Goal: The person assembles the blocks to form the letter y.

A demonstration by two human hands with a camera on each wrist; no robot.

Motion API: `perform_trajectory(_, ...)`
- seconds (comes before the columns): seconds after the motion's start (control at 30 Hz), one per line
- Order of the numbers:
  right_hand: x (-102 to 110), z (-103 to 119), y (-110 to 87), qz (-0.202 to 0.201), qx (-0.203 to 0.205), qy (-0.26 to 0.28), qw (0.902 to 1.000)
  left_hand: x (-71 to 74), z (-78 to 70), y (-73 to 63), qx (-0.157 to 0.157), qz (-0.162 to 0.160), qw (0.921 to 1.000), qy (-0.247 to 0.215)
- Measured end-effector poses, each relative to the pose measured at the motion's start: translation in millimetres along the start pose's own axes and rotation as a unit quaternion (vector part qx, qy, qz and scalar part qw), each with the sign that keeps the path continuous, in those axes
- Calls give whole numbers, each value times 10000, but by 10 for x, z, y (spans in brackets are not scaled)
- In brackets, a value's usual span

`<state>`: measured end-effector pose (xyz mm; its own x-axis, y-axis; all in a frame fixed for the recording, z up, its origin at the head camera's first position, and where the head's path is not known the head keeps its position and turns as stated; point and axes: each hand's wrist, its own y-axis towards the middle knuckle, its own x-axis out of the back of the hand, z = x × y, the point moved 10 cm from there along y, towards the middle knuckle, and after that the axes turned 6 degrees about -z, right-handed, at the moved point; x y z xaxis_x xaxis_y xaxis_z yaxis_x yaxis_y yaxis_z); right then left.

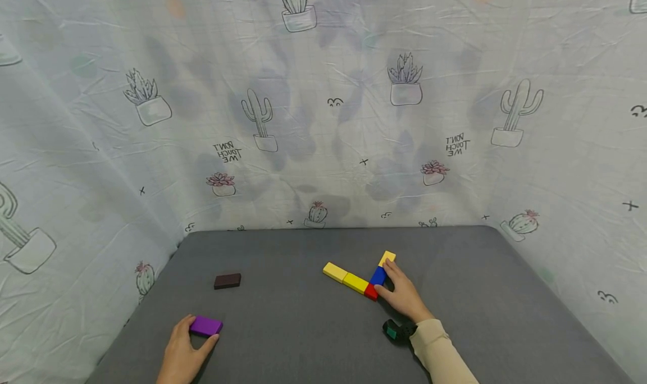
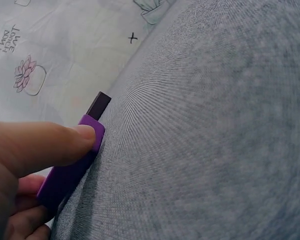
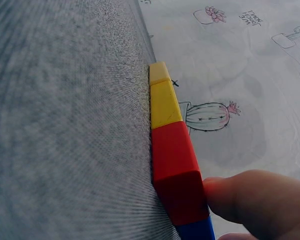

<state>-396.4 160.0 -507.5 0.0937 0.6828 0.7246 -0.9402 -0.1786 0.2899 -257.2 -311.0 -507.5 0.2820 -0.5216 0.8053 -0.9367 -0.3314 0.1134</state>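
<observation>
Left hand (image 1: 183, 347) pinches a purple block (image 1: 206, 326) near a brown block (image 1: 227, 281). Right hand (image 1: 406, 300) touches a red block (image 3: 177, 162) beside a blue block (image 1: 378, 275); whether gripping, I cannot tell.

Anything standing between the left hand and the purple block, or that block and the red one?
Nothing visible: the left hand grips the purple block, and only tabletop lies between it and the red block.
</observation>
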Motion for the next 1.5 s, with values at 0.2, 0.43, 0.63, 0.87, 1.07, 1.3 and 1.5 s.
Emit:
perform_trajectory(0.2, 1, 3, -1, 14, -16, 11, 10000, 20, -9, -5, 64, -76, 9999, -80)
perform_trajectory(0.43, 1, 6, -2, 24, -52, 27, 10000, 24, -12, 9, 116, -84, 9998, -136)
perform_trajectory(0.63, -4, -2, 1, 28, -98, 26, 9999, 28, -21, 10, 85, -60, 9997, -206)
perform_trajectory(0.87, -7, -3, 6, 19, -109, 4, 9999, 42, -36, 3, 57, -157, 9995, -274)
perform_trajectory(1.07, 6, 12, 1, 10, -96, 70, 9999, 93, -64, -12, 106, -361, 9986, -379)
perform_trajectory(1.3, 23, 31, -5, -20, -52, 29, 10000, 71, -64, -8, 261, -289, 9981, -472)
perform_trajectory(1.5, 19, 30, -6, 17, -70, 3, 10000, -1, -74, 0, 391, -112, 9958, -825)
